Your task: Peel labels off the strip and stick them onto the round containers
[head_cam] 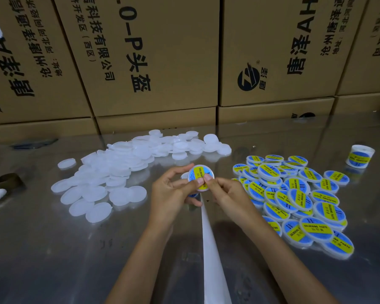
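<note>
Big brown cardboard boxes (pixel 154 53) stand in a wall along the far edge of the shiny metal desk (pixel 53 249). Near the middle of the desk, the left hand (pixel 173 189) holds a round container (pixel 201 177) up off the desk, with its fingers curled around the rim. A blue and yellow label (pixel 199 174) sits on top of the container. The right hand (pixel 226 194) pinches at the near edge of that label, finger and thumb pressed together on it. A long white strip (pixel 211 249) runs from under the hands to the near edge of the desk. Plain white containers (pixel 110 172) lie in a heap toward the far left side. Labelled containers (pixel 294 198) are piled on the right side. A roll of labels (pixel 360 159) stands by the far right edge. A brown cardboard ring (pixel 8 181) sits by the left edge.
</note>
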Demonstrator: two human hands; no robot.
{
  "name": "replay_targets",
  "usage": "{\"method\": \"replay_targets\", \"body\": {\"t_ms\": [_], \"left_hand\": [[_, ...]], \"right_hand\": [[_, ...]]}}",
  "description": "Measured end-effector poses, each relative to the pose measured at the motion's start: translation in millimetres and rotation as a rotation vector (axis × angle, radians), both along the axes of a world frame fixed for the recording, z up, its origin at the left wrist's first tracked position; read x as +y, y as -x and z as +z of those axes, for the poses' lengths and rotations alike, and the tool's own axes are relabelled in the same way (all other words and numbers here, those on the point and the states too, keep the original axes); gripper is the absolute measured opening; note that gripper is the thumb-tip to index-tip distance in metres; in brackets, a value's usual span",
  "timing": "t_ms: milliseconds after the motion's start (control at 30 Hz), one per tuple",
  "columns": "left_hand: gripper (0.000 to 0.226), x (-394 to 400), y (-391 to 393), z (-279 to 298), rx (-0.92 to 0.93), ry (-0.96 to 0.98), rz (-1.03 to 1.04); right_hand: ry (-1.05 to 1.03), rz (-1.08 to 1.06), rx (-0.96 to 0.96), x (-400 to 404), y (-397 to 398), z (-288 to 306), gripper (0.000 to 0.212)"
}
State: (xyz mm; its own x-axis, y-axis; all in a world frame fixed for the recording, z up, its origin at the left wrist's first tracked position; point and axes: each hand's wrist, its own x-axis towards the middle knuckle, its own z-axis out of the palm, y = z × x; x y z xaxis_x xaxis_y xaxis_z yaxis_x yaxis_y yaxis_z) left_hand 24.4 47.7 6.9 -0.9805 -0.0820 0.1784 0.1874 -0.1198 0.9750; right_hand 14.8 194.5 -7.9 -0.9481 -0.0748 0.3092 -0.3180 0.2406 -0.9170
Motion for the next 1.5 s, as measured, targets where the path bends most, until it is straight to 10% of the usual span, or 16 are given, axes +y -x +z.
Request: {"method": "replay_targets", "body": {"t_ms": [600,933,1167,1500], "left_hand": [[0.032,6.2,1.6,-1.8,0.020,0.021,0.004],[0.026,-9.6,15.8,-14.3,-0.070,0.001,0.308],[0.029,-19.9,22.9,-23.1,-0.112,0.111,0.423],[0.045,-51.8,26.5,-36.2,-0.102,0.897,0.556]], "right_hand": [[0.098,0.058,-0.237,3.6,-2.3,5.1,0.040],[0.909,-0.223,-0.402,39.4,17.8,6.3,0.031],[0.995,-0.227,-0.472,49.4,19.5,0.8,0.019],[0.923,-0.197,-0.523,44.7,18.8,0.1,0.013]]}}
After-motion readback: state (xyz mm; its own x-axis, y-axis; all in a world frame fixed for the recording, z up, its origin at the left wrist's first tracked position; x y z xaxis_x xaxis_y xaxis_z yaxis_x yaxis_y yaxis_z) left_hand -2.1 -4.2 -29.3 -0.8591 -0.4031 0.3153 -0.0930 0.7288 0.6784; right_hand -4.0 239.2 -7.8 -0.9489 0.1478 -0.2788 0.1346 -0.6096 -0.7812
